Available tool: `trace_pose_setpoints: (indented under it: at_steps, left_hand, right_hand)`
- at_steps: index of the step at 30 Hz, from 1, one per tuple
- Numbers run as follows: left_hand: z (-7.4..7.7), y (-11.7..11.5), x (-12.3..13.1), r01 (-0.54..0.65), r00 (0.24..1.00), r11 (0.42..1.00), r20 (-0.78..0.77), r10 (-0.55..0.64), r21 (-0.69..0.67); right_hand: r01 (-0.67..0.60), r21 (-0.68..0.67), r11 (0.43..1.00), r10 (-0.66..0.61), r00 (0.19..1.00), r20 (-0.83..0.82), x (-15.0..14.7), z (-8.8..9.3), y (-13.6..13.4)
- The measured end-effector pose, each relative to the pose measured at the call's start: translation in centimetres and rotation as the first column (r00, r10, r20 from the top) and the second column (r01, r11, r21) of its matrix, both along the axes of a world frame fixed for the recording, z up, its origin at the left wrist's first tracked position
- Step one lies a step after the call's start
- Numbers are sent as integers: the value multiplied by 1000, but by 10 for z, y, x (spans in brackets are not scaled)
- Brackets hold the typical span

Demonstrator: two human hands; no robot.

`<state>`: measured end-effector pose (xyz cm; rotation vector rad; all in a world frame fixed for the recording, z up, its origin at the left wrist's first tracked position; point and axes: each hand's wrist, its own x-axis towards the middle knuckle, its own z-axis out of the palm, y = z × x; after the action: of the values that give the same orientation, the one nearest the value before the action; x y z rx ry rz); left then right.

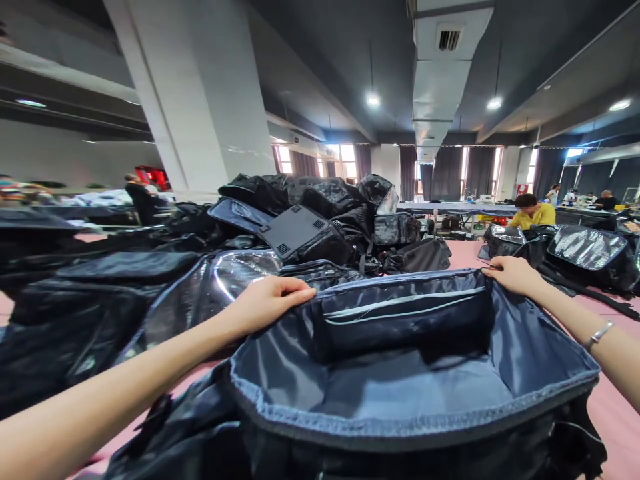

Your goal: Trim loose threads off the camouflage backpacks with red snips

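A large black bag [410,393] lies wide open in front of me, its blue-grey lining showing. Along its far inner wall runs a pocket with pale edging [405,310]. My left hand [280,297] pinches the far left corner of the rim between thumb and fingers. At the far right corner, my right hand [513,273] is closed on the rim as well. A thin dark bit shows by the right fingertips, too small to name. The right wrist wears a silver bracelet [600,332].
Black bags are heaped [320,220] beyond my left hand, and more lie at left [85,320]. Bags with clear or shiny panels [587,247] sit at right on the pink tabletop [465,253]. A person in yellow [535,213] bends behind them. A pillar [200,93] rises at left.
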<state>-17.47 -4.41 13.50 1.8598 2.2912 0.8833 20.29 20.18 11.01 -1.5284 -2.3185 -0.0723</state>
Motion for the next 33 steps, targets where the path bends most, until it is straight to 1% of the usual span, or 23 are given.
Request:
trace_pose_setpoints:
  at_steps: [3,7,9,11,12,13,14,15,16,17,19,22,25,28,30,32,33]
  left_hand:
    - [-7,7,-1,-43,999,999,15,43,-2]
    - [-8,10,-5,-21,1000,1000,6,21,-7]
    - [-6,6,-5,-28,999,999,-32,29,33]
    - [-3,3,0,-46,994,991,-93,58,123]
    - [-2,1,4,-28,989,984,-141,54,177]
    - [-1,1,11,17,981,977,-195,25,212]
    - [-1,2,19,84,968,973,-249,-28,215]
    - [-1,5,27,157,949,970,-300,-97,184]
    - [-2,9,37,214,923,969,-350,-159,124]
    - [-3,14,47,238,899,970,-392,-196,59]
    - [-7,27,66,199,865,980,-465,-188,-27]
    - [-13,45,86,110,833,994,-544,-101,-15]
    - [-16,56,96,77,823,997,-565,-51,23]
    - [-18,59,93,87,837,994,-547,-38,64]
    - [-19,58,88,112,855,990,-516,-50,89]
    - [-20,55,82,131,872,985,-485,-63,108]
    - [-21,54,80,138,882,983,-466,-66,120]
  right_hand:
    - [8,0,1000,-8,1000,-1,0,1,-4]
    - [9,6,1000,-9,1000,1,-1,2,-12]
    - [13,11,1000,-13,1000,6,-2,4,-17]
    - [26,17,1000,-26,1000,12,-4,5,-21]
    - [33,21,999,-33,999,16,-5,6,-23]
    - [39,27,999,-40,999,21,-5,6,-25]
    - [43,34,998,-44,999,29,-6,7,-28]
    - [45,44,998,-47,998,39,-7,8,-31]
    - [46,56,997,-49,997,52,-7,10,-34]
    - [43,72,996,-48,996,69,-8,11,-38]
    - [33,113,993,-45,993,108,-9,17,-48]
    - [-5,178,984,-22,989,147,-15,30,-66]
    - [-82,212,974,49,987,153,-32,48,-82]
    - [-222,191,956,198,970,139,-61,60,-92]
    - [-322,145,935,307,944,121,-84,60,-95]
    - [-401,94,911,393,915,95,-104,54,-95]
    - [-419,72,905,414,907,73,-113,50,-94]
